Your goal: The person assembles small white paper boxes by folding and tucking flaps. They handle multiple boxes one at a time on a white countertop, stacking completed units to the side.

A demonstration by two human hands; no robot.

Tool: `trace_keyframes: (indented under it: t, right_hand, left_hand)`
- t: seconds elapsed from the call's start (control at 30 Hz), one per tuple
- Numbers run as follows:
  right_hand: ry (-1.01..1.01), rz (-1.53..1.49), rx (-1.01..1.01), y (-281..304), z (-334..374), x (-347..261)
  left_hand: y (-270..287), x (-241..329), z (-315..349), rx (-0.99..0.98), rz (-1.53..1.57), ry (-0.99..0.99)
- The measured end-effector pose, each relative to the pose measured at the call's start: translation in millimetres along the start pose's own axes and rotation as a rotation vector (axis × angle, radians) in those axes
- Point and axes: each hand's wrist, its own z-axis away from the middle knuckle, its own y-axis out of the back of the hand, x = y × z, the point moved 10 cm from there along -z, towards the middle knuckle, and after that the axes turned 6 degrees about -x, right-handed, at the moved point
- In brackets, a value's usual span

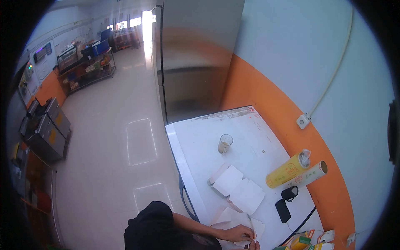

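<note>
At the table's lower edge, my left hand (239, 233) bends over a white cardboard piece (227, 218), its fingers closed on the edge. It looks like a takeaway box being folded, with creased flaps. Close beside it is my right hand (253, 246), mostly cut off by the picture's edge; its fingertips come together near the same cardboard. Just beyond them lies a white takeaway box (247, 196), with its lid opened flat toward the left. Farther off stands a glass mug (225, 143) with a little light-brown residue or drink inside.
On the right of the white tabletop (196, 137) are a yellow roll (287, 170), a pale roll (310, 174), a black cylindrical device (289, 192) and a black phone (283, 211) with a cable. Colourful cartons (302, 241) crowd the near right corner. A steel refrigerator (196, 54) stands behind the table.
</note>
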Motion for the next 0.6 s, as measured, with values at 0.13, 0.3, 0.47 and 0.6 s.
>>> trace_keyframes:
  t: [0.13, 0.3, 0.47, 0.6]
  right_hand:
    - [-0.013, 0.022, -0.014, 0, -3, -1]
    - [-0.019, 0.055, -0.035, 4, -9, -1]
    - [-0.027, 0.088, -0.06, 7, -13, 1]
    - [-0.031, 0.117, -0.082, 5, -11, 0]
  left_hand:
    - [4, -7, 0, 0.025, 0.07, 0.044]
    - [0, -12, -2, -0.003, 0.12, 0.058]
    - [3, -6, -4, 0.012, 0.068, -0.017]
    - [1, -2, -2, -0.006, 0.059, 0.008]
